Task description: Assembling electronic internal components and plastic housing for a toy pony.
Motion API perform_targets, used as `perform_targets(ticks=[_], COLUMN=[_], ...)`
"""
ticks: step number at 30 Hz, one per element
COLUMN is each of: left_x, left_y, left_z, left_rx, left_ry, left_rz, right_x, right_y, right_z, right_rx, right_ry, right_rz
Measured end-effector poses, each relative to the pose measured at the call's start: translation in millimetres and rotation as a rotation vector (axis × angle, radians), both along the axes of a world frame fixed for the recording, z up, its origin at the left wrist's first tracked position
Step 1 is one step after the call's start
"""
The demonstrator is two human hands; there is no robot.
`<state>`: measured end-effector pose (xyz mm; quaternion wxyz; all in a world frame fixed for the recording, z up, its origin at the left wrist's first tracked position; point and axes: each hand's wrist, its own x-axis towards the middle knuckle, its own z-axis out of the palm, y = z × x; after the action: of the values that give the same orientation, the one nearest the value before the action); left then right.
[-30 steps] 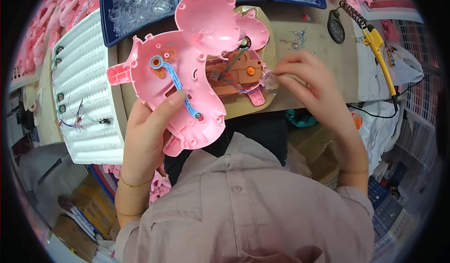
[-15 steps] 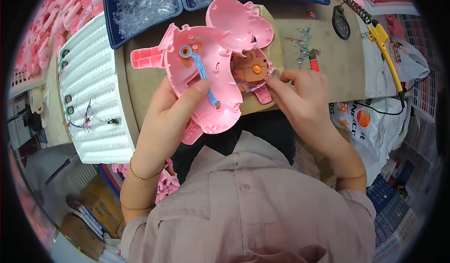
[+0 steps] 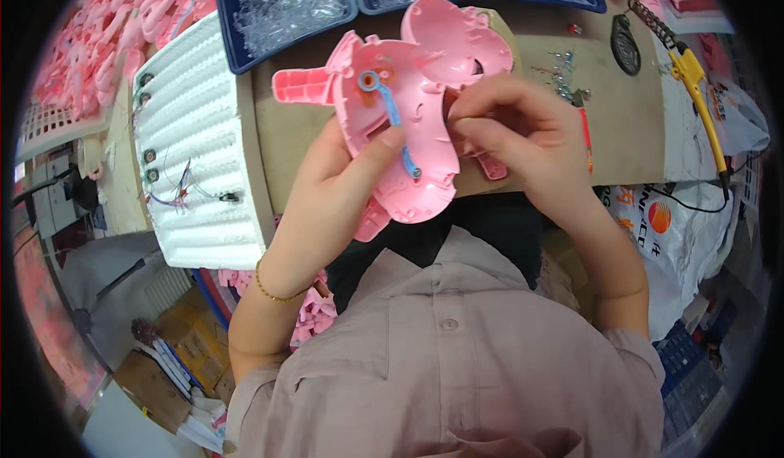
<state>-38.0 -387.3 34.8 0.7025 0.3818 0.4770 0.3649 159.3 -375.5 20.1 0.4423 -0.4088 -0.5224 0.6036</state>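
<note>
My left hand [image 3: 343, 172] grips a pink plastic toy shell [image 3: 434, 131], its thumb pressed on the inner face and its fingers underneath. A blue plastic lever [image 3: 393, 113] with a ring at one end lies inside that shell. A rounded pink half [image 3: 457, 37] adjoins it at the top. My right hand [image 3: 527, 131] is closed in a pinch at the shell's right edge, over a second pink part whose foot-like end [image 3: 492, 166] shows below. What those fingers hold is hidden, and they cover the inside of this second part.
Blue trays [image 3: 286, 45] of clear plastic parts line the bench's far side. White ribbed foam [image 3: 200, 156] with wired parts stands left. Small wired components [image 3: 563, 74], a black oval object [image 3: 625, 45] and a yellow-handled tool with a coiled cord [image 3: 690, 74] lie right.
My right hand has moved inward over the second part, covering the brown housing and wires that showed before. The whole view has shifted, with the bench appearing further right.
</note>
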Motion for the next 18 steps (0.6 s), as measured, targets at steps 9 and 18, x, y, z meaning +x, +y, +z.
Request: perform_targets(ticks=[9, 18], left_x=[-1, 4], left_y=[-3, -4], left_z=[-2, -3], left_rx=[-0.061, 0.103], left_ry=[-0.036, 0.081], left_rz=[0.029, 0.102], right_x=[4, 5], right_y=[-6, -12], right_z=[4, 11], right_rx=[-0.261, 0.127], right_ry=[-0.08, -0.3], right_rz=[0.015, 0.076])
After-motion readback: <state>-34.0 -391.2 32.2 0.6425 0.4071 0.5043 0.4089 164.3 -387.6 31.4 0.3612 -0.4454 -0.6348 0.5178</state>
